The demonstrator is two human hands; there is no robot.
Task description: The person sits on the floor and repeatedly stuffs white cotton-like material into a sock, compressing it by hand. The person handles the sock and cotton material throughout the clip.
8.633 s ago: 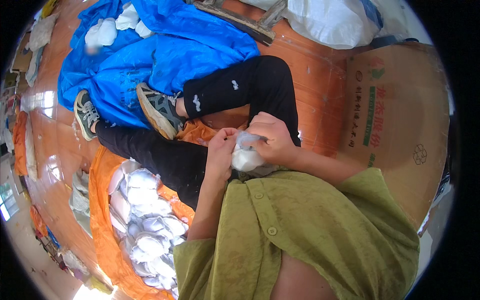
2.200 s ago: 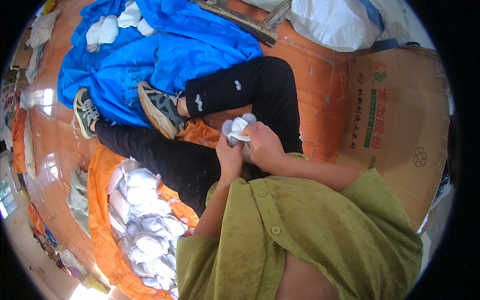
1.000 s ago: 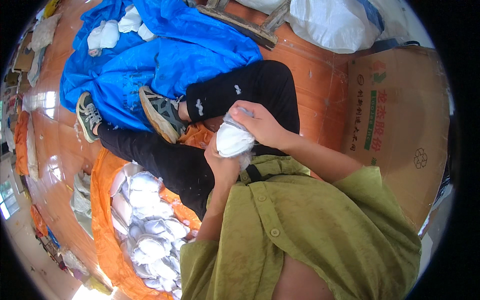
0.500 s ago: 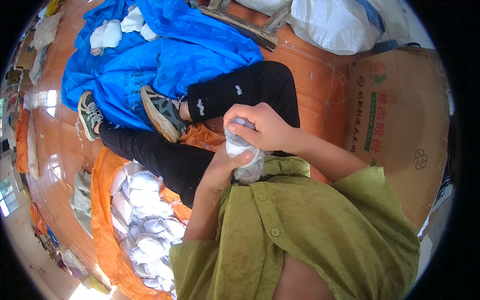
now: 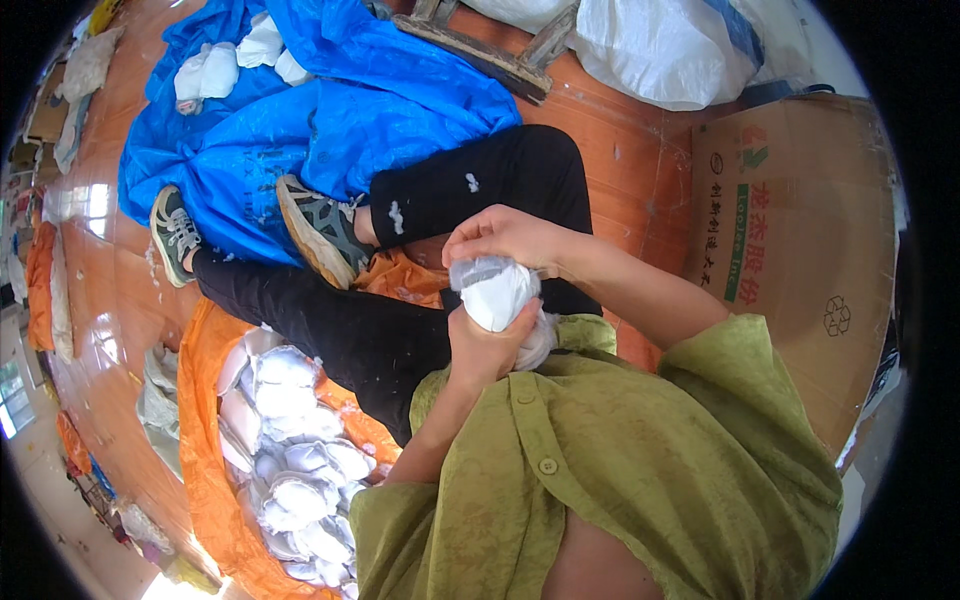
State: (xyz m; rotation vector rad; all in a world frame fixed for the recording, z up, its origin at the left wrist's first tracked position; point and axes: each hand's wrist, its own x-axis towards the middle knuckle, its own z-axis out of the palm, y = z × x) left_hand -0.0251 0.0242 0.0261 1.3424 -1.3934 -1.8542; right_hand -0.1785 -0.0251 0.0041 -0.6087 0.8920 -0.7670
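Person seated on an orange-brown floor [image 5: 620,120], legs in black trousers stretched to the left, grey trainers [image 5: 318,228] resting on a blue tarpaulin [image 5: 330,110].

Both hands are up in front of the chest, working one small white bundle [image 5: 497,295]. The bundle is soft and rounded, like a stuffed pad or pouch in thin white fabric, its top end gathered into a greyish puckered neck. It sits between the two hands, above the lap and just clear of the green shirt [image 5: 640,470].

Left hand [image 5: 480,350]: cupped underneath, fingers closed around the lower half of the bundle, gripping it from below.

Right hand [image 5: 500,238]: arched over the top, fingertips drawn together and pinching the gathered neck. The thumb is hidden behind the fabric.

At the person's left side, an orange sack [image 5: 205,430] lies open on the floor, filled with many similar white pads [image 5: 290,470], stacked loosely. More white pieces [image 5: 205,72] lie at the far end of the tarpaulin. A flattened cardboard box [image 5: 800,260] stands just to the right; a white plastic bag [image 5: 660,45] sits beyond it.
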